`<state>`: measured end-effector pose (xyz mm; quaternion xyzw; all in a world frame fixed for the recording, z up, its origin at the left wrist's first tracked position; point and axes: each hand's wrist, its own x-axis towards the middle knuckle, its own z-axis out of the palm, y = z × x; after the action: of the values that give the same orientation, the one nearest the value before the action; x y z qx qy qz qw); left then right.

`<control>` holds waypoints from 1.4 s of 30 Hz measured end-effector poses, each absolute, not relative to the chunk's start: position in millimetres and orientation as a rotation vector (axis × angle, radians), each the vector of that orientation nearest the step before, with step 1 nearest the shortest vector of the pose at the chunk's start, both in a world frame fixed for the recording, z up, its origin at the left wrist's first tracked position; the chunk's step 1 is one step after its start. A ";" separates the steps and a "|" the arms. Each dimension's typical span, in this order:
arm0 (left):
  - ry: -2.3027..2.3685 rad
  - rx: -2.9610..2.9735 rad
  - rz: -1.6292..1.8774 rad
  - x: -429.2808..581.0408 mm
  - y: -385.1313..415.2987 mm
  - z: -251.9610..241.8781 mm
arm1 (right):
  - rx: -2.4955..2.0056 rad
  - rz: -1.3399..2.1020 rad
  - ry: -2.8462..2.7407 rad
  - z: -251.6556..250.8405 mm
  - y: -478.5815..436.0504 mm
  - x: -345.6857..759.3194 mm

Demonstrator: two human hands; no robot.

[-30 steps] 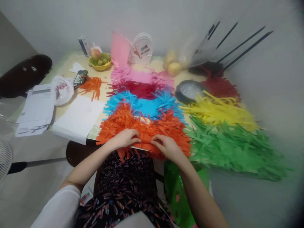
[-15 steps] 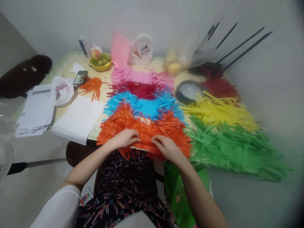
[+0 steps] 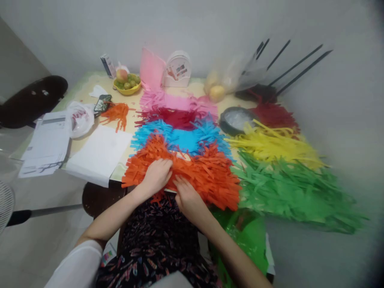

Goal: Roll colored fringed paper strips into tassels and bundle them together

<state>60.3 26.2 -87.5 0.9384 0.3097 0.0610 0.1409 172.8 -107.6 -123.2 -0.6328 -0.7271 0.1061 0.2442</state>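
Observation:
An orange fringed paper band (image 3: 207,172) lies across the table's near edge. My left hand (image 3: 156,176) rests flat on its left half, fingers pressing into the strips. Close beside it, my right hand (image 3: 186,197) lies on the band's near edge, its fingers tucked into the fringe. Behind the orange band lie a blue fringed band (image 3: 183,137), a dark red one (image 3: 174,117) and a pink one (image 3: 177,101) in rows.
Green fringe (image 3: 294,188), yellow strips (image 3: 273,143) and more dark red fringe (image 3: 274,115) fill the right side. A dark bowl (image 3: 235,119) sits mid-table. White paper (image 3: 97,154), printed sheets (image 3: 46,144), a plastic bag (image 3: 78,118), loose orange strips (image 3: 117,113) and a fruit bowl (image 3: 127,81) occupy the left.
My right hand slid left along the band's near edge toward my left hand. The left hand shifted slightly up onto the fringe. The view tilted a little.

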 end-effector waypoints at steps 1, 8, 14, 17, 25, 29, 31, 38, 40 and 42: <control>0.912 2.692 0.221 58.5 27.4 -85.1 | -1.744 0.288 -2.001 -128.1 -105.5 173.2; 0.967 2.262 1.020 47.0 56.7 -44.9 | -1.907 0.305 -2.037 -129.3 -102.5 173.5; 1.293 2.014 1.512 -1.1 159.8 30.1 | -1.925 0.331 -1.994 -125.6 -103.3 171.5; 1.483 1.970 1.525 -37.5 206.3 75.8 | -1.944 0.292 -1.971 -127.4 -101.6 173.6; 1.174 2.628 1.364 -7.5 114.4 91.2 | -1.522 0.080 -1.527 -39.5 -96.7 185.1; 0.920 2.815 0.783 28.9 55.2 45.8 | -1.375 -0.190 -1.584 4.6 -70.2 182.5; 0.886 2.835 0.646 32.5 40.7 33.7 | -1.425 -0.162 -1.733 3.4 -51.4 183.4; 0.779 2.562 0.564 21.9 45.7 28.6 | -1.588 0.298 -1.781 -1.7 -35.1 219.2; 0.678 2.413 0.548 22.4 57.9 27.4 | -1.599 0.392 -1.746 11.2 -41.3 232.1; 0.613 2.305 0.553 25.1 68.8 25.7 | -1.603 0.411 -1.706 22.1 -46.0 242.4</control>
<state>25.1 68.8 25.7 0.8854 0.2356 0.2125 0.3398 242.4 -46.0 22.1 -0.6257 -0.6661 0.1602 0.3731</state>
